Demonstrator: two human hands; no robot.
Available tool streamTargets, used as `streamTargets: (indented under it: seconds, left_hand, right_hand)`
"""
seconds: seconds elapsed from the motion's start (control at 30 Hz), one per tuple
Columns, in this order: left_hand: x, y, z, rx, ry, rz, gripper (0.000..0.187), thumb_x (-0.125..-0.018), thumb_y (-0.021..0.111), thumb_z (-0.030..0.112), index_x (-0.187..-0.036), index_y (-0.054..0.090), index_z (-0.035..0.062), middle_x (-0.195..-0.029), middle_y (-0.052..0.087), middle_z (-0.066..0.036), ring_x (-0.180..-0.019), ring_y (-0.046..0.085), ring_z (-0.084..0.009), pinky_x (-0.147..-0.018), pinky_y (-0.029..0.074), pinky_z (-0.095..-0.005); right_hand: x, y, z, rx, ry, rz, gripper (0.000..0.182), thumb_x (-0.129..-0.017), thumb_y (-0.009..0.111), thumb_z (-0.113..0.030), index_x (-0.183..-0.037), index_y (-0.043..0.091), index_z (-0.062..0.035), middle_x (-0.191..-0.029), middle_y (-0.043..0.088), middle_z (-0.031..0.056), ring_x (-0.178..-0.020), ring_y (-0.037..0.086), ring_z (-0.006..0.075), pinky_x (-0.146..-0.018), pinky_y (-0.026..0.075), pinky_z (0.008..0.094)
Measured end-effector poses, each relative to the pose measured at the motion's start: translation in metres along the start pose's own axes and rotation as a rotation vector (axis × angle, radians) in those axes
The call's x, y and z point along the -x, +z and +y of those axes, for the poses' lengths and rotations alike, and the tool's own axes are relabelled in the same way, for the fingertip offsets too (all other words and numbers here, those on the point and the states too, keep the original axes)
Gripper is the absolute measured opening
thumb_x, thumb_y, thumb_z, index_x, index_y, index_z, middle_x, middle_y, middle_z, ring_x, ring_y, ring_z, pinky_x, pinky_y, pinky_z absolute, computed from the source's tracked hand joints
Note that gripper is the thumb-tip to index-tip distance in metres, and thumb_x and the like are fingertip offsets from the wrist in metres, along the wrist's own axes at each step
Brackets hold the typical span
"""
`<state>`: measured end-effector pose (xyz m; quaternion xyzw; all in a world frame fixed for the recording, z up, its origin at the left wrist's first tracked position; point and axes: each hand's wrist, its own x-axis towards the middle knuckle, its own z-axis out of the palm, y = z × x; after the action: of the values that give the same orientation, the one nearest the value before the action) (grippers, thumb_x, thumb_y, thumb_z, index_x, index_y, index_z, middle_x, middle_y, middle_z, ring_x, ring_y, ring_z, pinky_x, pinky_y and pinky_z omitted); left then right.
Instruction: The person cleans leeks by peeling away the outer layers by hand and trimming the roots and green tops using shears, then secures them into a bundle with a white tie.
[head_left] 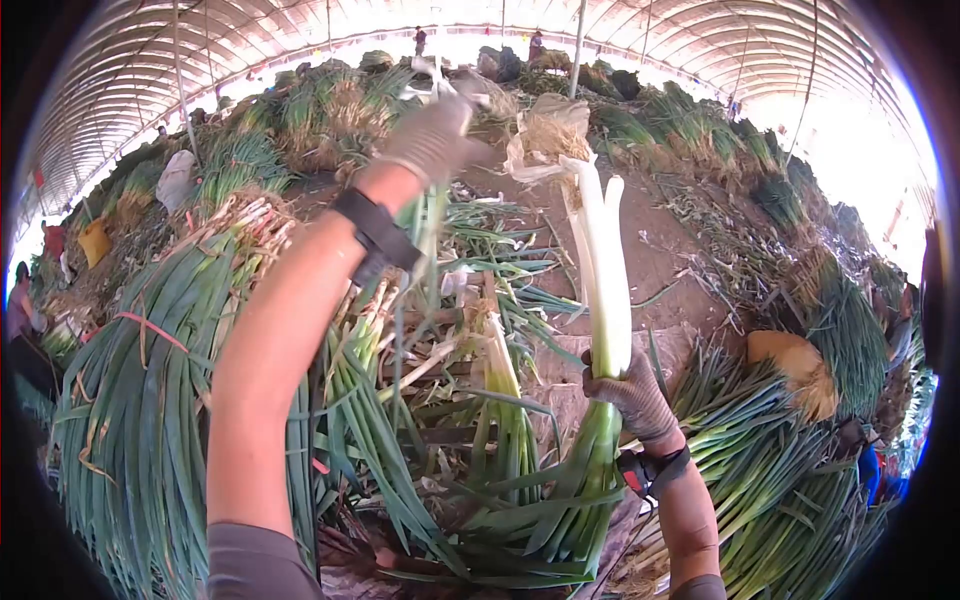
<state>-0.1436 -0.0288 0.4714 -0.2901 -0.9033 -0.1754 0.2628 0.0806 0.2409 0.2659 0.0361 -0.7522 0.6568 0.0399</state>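
My right hand (632, 398), in a striped glove, is wrapped round a thick green onion (605, 260). The onion stands nearly upright, its white shaft and brown roots at the top and its green leaves spreading downward. My left hand (428, 135), also gloved, is raised to the upper middle, apart from that onion, and smeared by motion. A blurred green and white strip hangs below it, and I cannot tell whether the fingers hold it. Below the left forearm lie loose green onions (505, 390) with untrimmed roots.
A large bundle of green onions (150, 360) tied with a pink band stands at the left. Another pile of green onions (750, 450) lies at the right. Peeled scraps (700, 250) litter the brown ground. Distant people (420, 40) and more heaps appear under the arched roof.
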Motion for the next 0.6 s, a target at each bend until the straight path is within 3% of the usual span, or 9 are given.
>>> streamTargets:
  seconds: [0.03,0.1,0.17,0.27,0.37,0.4,0.5,0.57,0.6]
  left_hand:
    - [0.002,0.020,0.004,0.143,-0.038,-0.151,0.090,-0.080,0.077,0.057,-0.140,0.046,-0.0016,-0.094,0.070,-0.020,-0.088,0.071,-0.0317,-0.085,0.056,-0.0381]
    - [0.013,0.055,0.013,0.258,-0.050,-0.203,0.090,-0.081,0.076,0.059,-0.140,0.046,-0.0027,-0.089,0.069,-0.020,-0.085,0.071,-0.0333,-0.084,0.055,-0.0401]
    - [0.029,0.073,0.025,0.199,0.002,-0.015,0.084,-0.083,0.074,0.058,-0.136,0.050,-0.0022,-0.085,0.069,-0.020,-0.083,0.071,-0.0351,-0.082,0.055,-0.0426]
    - [0.030,0.089,0.018,0.322,0.049,0.006,0.066,-0.084,0.075,0.053,-0.122,0.063,0.0003,-0.086,0.070,-0.020,-0.086,0.070,-0.0370,-0.080,0.054,-0.0440]
    - [0.024,0.086,0.002,0.126,-0.046,0.095,0.046,-0.086,0.075,0.044,-0.104,0.072,0.0020,-0.089,0.071,-0.020,-0.087,0.069,-0.0384,-0.079,0.053,-0.0440]
    - [0.029,0.067,0.009,0.191,-0.179,0.034,0.038,-0.087,0.073,0.040,-0.094,0.074,0.0028,-0.091,0.073,-0.018,-0.089,0.070,-0.0363,-0.081,0.053,-0.0433]
    - [0.029,0.050,-0.014,0.310,-0.158,0.183,0.032,-0.088,0.072,0.036,-0.091,0.074,0.0042,-0.089,0.074,-0.016,-0.087,0.071,-0.0331,-0.080,0.054,-0.0402]
    - [-0.004,0.077,-0.107,-0.083,0.037,0.533,0.020,-0.090,0.066,0.028,-0.095,0.075,0.0102,-0.088,0.073,-0.013,-0.086,0.072,-0.0310,-0.074,0.056,-0.0412]
    - [0.001,0.036,-0.125,-0.121,-0.385,0.468,0.019,-0.091,0.064,0.025,-0.090,0.075,0.0097,-0.082,0.072,-0.012,-0.078,0.072,-0.0280,-0.070,0.057,-0.0387]
  right_hand:
    - [-0.001,0.005,-0.001,-0.038,0.004,0.002,0.040,-0.077,0.079,-0.005,-0.113,0.061,0.0026,-0.094,0.065,0.0025,-0.083,0.061,0.0105,-0.075,0.053,0.0283]
    - [0.000,0.015,-0.008,-0.105,0.007,0.011,0.040,-0.077,0.079,-0.005,-0.112,0.061,0.0029,-0.092,0.064,0.0028,-0.081,0.061,0.0108,-0.074,0.054,0.0284]
    - [0.001,0.021,-0.009,-0.046,0.012,-0.048,0.039,-0.077,0.078,-0.004,-0.111,0.060,0.0029,-0.091,0.063,0.0027,-0.080,0.061,0.0109,-0.073,0.054,0.0286]
    - [0.001,0.030,-0.007,-0.036,0.003,-0.101,0.038,-0.078,0.078,-0.004,-0.111,0.061,0.0024,-0.092,0.063,0.0019,-0.082,0.061,0.0106,-0.074,0.054,0.0283]
    - [0.005,0.045,-0.011,-0.020,0.017,-0.106,0.036,-0.078,0.077,-0.005,-0.110,0.063,0.0021,-0.088,0.064,0.0010,-0.080,0.061,0.0107,-0.074,0.051,0.0270]
    - [0.006,0.049,-0.010,-0.033,0.020,-0.132,0.036,-0.078,0.078,-0.004,-0.111,0.063,0.0013,-0.088,0.064,0.0012,-0.080,0.061,0.0106,-0.074,0.052,0.0269]
    - [0.008,0.059,-0.027,-0.001,0.049,-0.086,0.039,-0.077,0.078,-0.002,-0.112,0.062,0.0007,-0.086,0.063,0.0006,-0.080,0.061,0.0104,-0.072,0.052,0.0260]
    - [0.017,0.064,-0.033,0.051,0.022,-0.090,0.042,-0.075,0.078,-0.001,-0.113,0.060,0.0002,-0.086,0.062,0.0007,-0.078,0.061,0.0104,-0.070,0.053,0.0271]
    - [0.028,0.065,-0.032,0.030,0.009,-0.105,0.042,-0.074,0.077,0.000,-0.112,0.060,0.0002,-0.086,0.062,0.0008,-0.078,0.061,0.0105,-0.070,0.053,0.0276]
